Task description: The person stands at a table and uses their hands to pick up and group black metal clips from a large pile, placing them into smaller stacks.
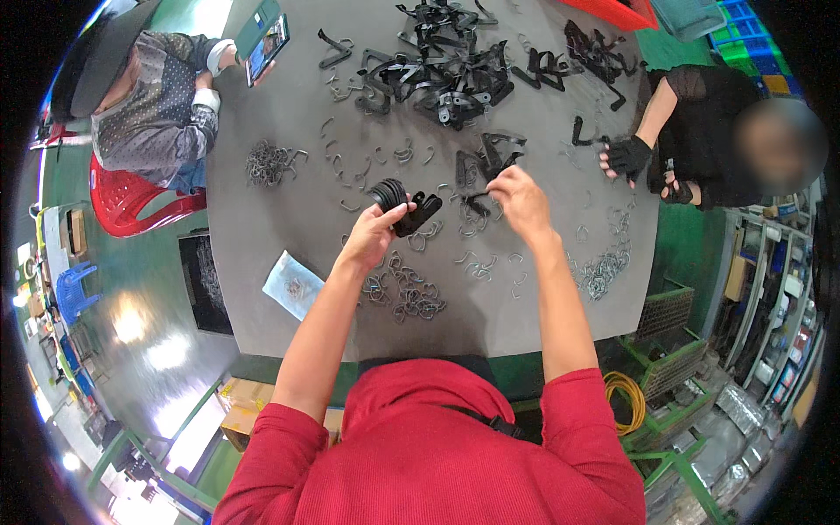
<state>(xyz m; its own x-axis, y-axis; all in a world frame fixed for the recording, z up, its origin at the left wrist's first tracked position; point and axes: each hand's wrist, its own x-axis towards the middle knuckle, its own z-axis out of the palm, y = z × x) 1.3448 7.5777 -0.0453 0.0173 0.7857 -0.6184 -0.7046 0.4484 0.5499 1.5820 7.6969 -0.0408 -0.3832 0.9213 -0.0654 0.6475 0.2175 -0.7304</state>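
Observation:
My left hand [374,234] is closed around a stack of black curved strip-like pieces [388,194], their rounded ends fanned together and flat ends [420,214] pointing right. To its right, my right hand [523,203] pinches a small black piece [478,203] just above the grey table [280,219]. Beyond that hand lie a few loose black bracket-like pieces [500,150]. A large heap of the same black pieces [446,74] covers the far middle of the table. Bent metal wire hooks [411,297] are scattered near both hands.
A light blue packet [294,284] lies front left, a pile of wire hooks [267,164] behind it. More hooks [604,271] sit at right. One person [162,114] at left holds a phone [267,51]; a black-gloved hand [628,157] works at right. A red tray [617,10] stands far right.

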